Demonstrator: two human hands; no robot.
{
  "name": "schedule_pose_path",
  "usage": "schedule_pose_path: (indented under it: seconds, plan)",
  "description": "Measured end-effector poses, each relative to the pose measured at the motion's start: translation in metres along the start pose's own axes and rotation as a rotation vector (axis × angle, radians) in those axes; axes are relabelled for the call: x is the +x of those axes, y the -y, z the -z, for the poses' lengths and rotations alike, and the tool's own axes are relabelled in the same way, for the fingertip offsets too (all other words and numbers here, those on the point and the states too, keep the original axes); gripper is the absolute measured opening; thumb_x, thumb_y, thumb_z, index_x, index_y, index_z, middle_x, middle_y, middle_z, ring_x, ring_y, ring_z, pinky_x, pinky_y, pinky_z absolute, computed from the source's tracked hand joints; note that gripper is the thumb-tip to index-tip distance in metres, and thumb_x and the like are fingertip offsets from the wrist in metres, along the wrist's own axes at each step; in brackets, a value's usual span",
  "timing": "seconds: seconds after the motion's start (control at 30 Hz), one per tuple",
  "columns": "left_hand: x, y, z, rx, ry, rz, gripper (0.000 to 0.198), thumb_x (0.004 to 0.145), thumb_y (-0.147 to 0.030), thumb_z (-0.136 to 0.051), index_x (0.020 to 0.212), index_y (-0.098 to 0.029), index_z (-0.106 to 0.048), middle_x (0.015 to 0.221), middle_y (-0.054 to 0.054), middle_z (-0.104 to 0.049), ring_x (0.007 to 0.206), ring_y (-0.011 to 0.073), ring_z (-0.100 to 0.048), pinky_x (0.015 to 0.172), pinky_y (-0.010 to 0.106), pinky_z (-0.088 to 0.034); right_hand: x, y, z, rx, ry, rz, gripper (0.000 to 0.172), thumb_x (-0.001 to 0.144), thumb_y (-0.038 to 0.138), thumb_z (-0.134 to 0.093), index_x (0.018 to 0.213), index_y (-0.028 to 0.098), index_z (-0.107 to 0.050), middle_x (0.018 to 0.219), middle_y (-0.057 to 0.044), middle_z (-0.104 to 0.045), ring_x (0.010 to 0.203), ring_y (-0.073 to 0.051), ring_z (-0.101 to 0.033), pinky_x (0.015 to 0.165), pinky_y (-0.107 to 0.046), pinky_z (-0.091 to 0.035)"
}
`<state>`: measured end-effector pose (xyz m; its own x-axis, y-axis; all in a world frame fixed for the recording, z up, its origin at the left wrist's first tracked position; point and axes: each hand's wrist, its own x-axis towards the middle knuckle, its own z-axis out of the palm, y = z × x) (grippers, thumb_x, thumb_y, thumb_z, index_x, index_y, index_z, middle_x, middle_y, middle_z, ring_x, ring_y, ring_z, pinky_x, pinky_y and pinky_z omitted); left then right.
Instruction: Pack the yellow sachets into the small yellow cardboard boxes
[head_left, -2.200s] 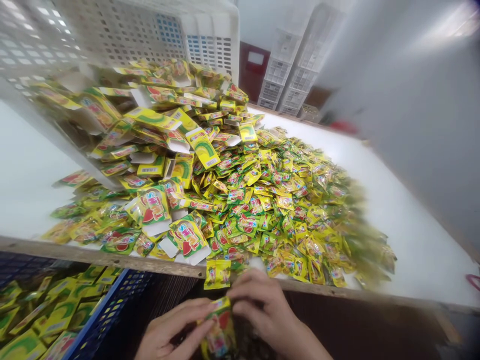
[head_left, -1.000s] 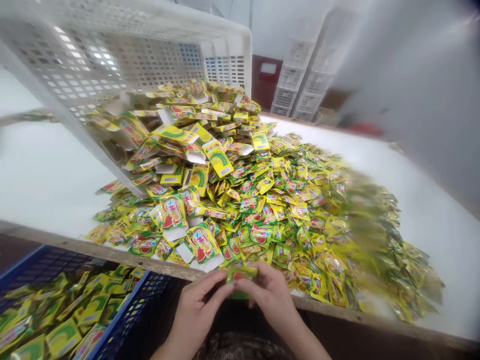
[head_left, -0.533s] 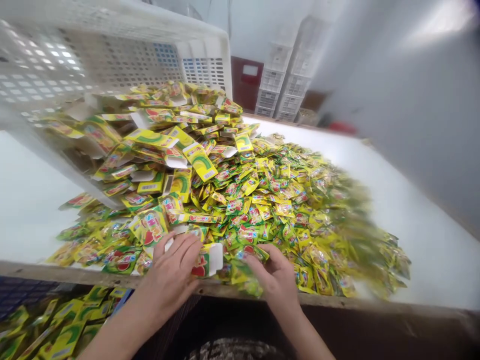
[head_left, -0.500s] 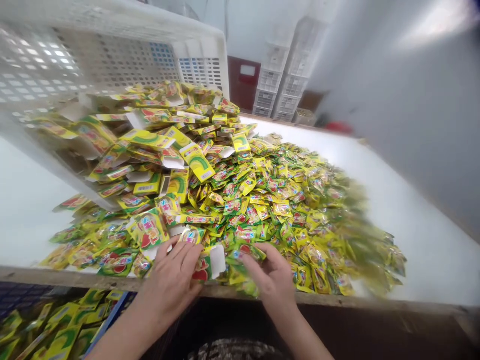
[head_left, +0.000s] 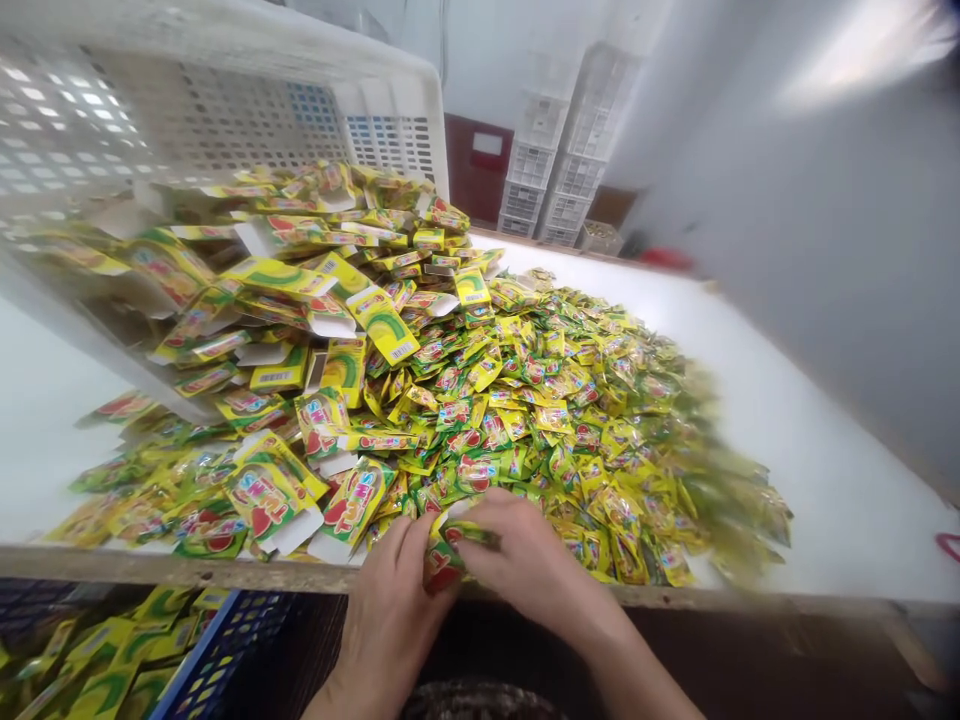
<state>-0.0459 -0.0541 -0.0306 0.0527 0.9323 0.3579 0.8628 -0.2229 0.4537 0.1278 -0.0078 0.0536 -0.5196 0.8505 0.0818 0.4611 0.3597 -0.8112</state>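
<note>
Where the sachet pile meets the wooden table edge, both hands hold one small carton.
Half a second ago the hands lay apart on the heap. Now the left hand grips the carton, and the right hand pinches a sachet at its top. Bare white tabletop lies open to the right, and a blue crate sits below left.

left hand: bare, forearm unsleeved | right hand: bare, forearm unsleeved | garment: dark, mottled brown-grey fabric, seen at bottom edge between the forearms
</note>
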Motion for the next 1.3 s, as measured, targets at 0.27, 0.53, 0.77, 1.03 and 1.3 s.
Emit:
schedule_pose_path:
  seconds: [0.27, 0.53, 0.77, 1.03, 1.3]
  plan:
    - [-0.029, -0.028, 0.021, -0.861, 0.434, 0.275, 0.019, 0.088, -0.03, -0.06, 0.104, -0.022, -0.066, 0.095, 0.004, -0.07, 0.089, 0.0229, -0.065, 0.079, 0.03, -0.051, -0.005, 0.013, 0.019, -0.319, 0.384, 0.132, 0.009, 0.071, 0.01, -0.068, 0.07, 0.018, -0.071, 0.075, -0.001, -0.056, 0.064, -0.013, -0.049, 0.053, -0.022, -0.032]
    - [-0.035, -0.017, 0.031, -1.328, 0.495, 0.653, 0.035, 0.076, -0.031, -0.075, 0.11, -0.022, -0.072, 0.107, 0.006, -0.074, 0.101, 0.0277, -0.065, 0.091, 0.034, -0.048, -0.008, 0.013, -0.004, 0.034, 0.078, 0.038, 0.014, 0.076, 0.01, -0.072, 0.082, 0.023, -0.072, 0.072, 0.004, -0.063, 0.067, -0.013, -0.058, 0.06, -0.021, -0.042]
    - [-0.045, -0.024, 0.032, -1.415, 0.395, 0.822, 0.032, 0.069, -0.033, -0.081, 0.098, -0.021, -0.074, 0.099, 0.005, -0.076, 0.098, 0.0261, -0.066, 0.086, 0.03, -0.05, -0.023, -0.008, -0.049, 0.087, -0.09, -0.105, 0.016, 0.065, 0.011, -0.086, 0.064, 0.021, -0.073, 0.088, 0.0, -0.065, 0.093, -0.019, -0.057, 0.081, -0.031, -0.044]
    - [-0.057, -0.01, 0.029, -1.472, 0.373, 0.852, 0.042, 0.069, -0.032, -0.082, 0.109, -0.024, -0.072, 0.108, 0.004, -0.075, 0.105, 0.029, -0.065, 0.091, 0.035, -0.05, -0.041, 0.005, -0.048, 0.056, 0.073, 0.021, 0.008, 0.075, 0.03, -0.081, 0.079, 0.026, -0.076, 0.108, -0.002, -0.067, 0.105, -0.024, -0.054, 0.092, -0.038, -0.04]
    - [-0.042, -0.022, 0.046, -1.66, 0.554, 1.051, 0.036, 0.08, -0.045, -0.066, 0.102, -0.018, -0.075, 0.098, 0.01, -0.076, 0.101, 0.0311, -0.066, 0.09, 0.041, -0.05, -0.053, -0.009, -0.061, 0.831, -0.144, -0.515, 0.025, 0.076, 0.033, -0.076, 0.095, 0.02, -0.068, 0.082, -0.001, -0.064, 0.067, -0.014, -0.057, 0.049, -0.019, -0.041]
